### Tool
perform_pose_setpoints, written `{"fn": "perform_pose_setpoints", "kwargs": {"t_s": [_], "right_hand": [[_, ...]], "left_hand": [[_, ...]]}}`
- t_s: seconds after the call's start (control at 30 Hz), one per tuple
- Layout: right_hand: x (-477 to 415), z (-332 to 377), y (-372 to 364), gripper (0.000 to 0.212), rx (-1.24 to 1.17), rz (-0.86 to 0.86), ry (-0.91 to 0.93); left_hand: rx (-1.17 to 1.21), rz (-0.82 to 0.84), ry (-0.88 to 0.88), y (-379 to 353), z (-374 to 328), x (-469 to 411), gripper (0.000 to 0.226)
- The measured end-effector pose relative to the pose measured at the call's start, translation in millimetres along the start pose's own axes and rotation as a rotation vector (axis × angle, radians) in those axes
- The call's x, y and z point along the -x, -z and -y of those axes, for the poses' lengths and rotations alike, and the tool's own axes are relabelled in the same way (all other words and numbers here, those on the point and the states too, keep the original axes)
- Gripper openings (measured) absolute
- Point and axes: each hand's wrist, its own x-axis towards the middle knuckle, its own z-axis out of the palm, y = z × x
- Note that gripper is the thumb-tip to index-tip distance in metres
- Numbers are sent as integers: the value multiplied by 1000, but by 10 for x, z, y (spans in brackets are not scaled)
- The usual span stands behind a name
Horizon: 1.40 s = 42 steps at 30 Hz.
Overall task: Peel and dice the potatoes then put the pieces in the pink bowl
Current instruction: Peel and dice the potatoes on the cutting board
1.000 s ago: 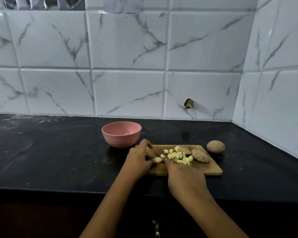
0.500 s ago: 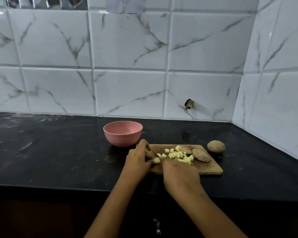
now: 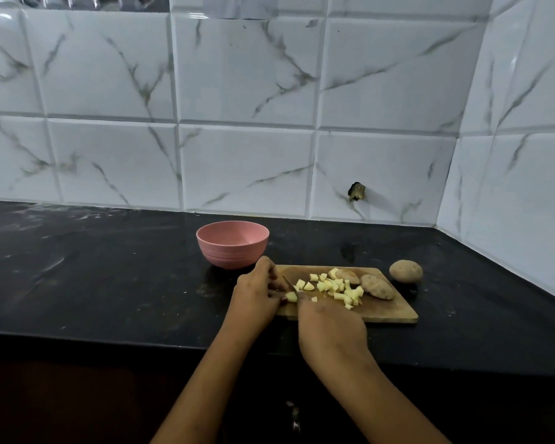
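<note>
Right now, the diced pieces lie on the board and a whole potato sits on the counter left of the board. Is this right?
Not quite: the head view shows the whole potato on the counter right of the board, not left. The diced pieces do lie on the board.

Left hand (image 3: 258,294) curled at left end of wooden cutting board (image 3: 388,310), fingertips pinning a pale potato piece (image 3: 291,296). Right hand (image 3: 330,328) grips a knife (image 3: 289,285), handle hidden, blade tip angled up-left just beside the piece. Pile of diced cubes (image 3: 337,288) mid-board. Two brown-skinned potato chunks (image 3: 377,286) at board's right part. Whole unpeeled potato (image 3: 405,270) on black counter (image 3: 93,267), just off board's far right corner. Pink bowl (image 3: 232,248) upright behind left hand, contents not visible. White marble-look tile wall (image 3: 244,91) behind.
</note>
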Motion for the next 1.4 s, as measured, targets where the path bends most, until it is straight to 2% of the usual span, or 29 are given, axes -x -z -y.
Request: {"fn": "perform_pose_setpoints", "kwargs": {"t_s": [0.13,0.3,0.4,0.77,0.97,1.07,1.17,1.4], "right_hand": [[123,-94,11,65,-44,-48,12],[209,-115,31,73,-71,54,-12],[220,-122,33,67,-96,33,0],[270,-60,27,80,-30,136,-8],[158,79,-19,73,21,137,1],[70,20,-7,60,6,57,11],[87,-77,-3,58,-19,-7,0],[88,-462,-36,44,-341,-71,-100]], "left_hand": [[52,-16,-2,-10,19,19,46],[60,-32,0,-21,16,12,40],[51,-28,-7,-20,24,15,40],[-27,-1,-34,-6,59,-10,38],[-16,-8,2,-7,48,-16,43],[4,-26,9,-14,34,2,46],[10,-32,31,-11,27,2,43],[-80,92,-1,-110,-31,-251,40]]}}
